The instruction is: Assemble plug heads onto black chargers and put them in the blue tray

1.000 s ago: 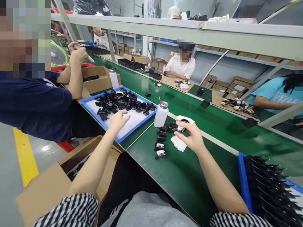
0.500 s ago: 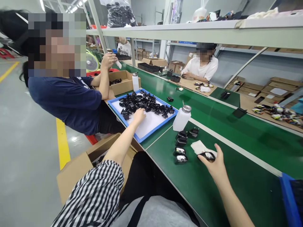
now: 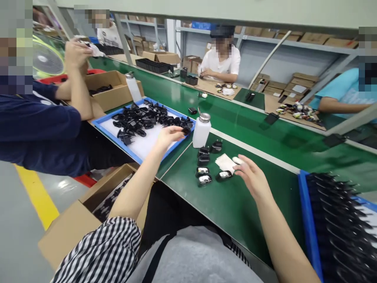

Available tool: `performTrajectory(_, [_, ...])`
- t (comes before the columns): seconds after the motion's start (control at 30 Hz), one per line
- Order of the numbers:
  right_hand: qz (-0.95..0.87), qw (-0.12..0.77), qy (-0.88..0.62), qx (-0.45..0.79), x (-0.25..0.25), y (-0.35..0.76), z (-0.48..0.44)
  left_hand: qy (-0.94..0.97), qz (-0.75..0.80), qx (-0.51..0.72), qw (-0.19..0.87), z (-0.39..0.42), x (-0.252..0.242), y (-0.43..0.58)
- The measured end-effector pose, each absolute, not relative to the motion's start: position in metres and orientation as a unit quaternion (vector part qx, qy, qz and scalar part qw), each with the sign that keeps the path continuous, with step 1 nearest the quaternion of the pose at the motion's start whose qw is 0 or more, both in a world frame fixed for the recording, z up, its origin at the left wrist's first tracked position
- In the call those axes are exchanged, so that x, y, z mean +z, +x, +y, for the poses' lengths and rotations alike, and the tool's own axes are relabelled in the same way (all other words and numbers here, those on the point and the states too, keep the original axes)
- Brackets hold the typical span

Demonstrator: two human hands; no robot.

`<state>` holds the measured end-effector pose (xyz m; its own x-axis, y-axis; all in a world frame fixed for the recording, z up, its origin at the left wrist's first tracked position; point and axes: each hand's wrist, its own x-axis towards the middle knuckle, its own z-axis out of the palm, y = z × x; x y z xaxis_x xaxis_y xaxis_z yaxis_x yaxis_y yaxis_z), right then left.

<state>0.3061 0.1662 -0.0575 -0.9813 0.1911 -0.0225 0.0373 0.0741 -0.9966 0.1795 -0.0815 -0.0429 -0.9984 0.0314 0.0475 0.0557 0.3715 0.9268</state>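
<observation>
My left hand (image 3: 170,138) is closed around a black plug housing (image 3: 186,130), held over the right edge of a blue-rimmed tray (image 3: 140,155) piled with black plug parts (image 3: 138,122). My right hand (image 3: 253,176) has its fingers bent over the green bench, with a small white wad (image 3: 238,160) at the fingertips; its material is unclear. Just left of those fingers lies an open black housing (image 3: 224,175) with pale insides. White paper (image 3: 225,162) lies behind it. Two more open housings (image 3: 204,180) sit to the left, with several black plugs (image 3: 204,156) behind them.
A white pump bottle (image 3: 202,131) stands beside the tray. At right is a blue tray (image 3: 310,224) with rows of black plugs. A cardboard box (image 3: 76,220) is at lower left. Co-workers sit at left and across the green belt (image 3: 250,127); a shelf beam crosses above.
My left hand has come up from the tray with a black plug housing, moving right. My right hand has let go of the open housing, now on the bench. The view has turned right.
</observation>
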Motion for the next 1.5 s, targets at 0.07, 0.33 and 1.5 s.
performTrajectory(0.07, [-0.668,0.01,-0.036,0.743,-0.051,0.303,0.16,-0.13,-0.738,-0.651,-0.122,-0.042,-0.038,0.21])
performTrajectory(0.33, [-0.764,0.054,0.023,0.643,-0.066,0.293,0.17,-0.248,-0.876,-0.408,-0.074,0.025,-0.036,0.258])
performTrajectory(1.5, [-0.953,-0.09,0.081,0.278,-0.056,0.289,0.175,-0.266,-0.941,-0.095,-0.187,0.048,-0.038,0.264])
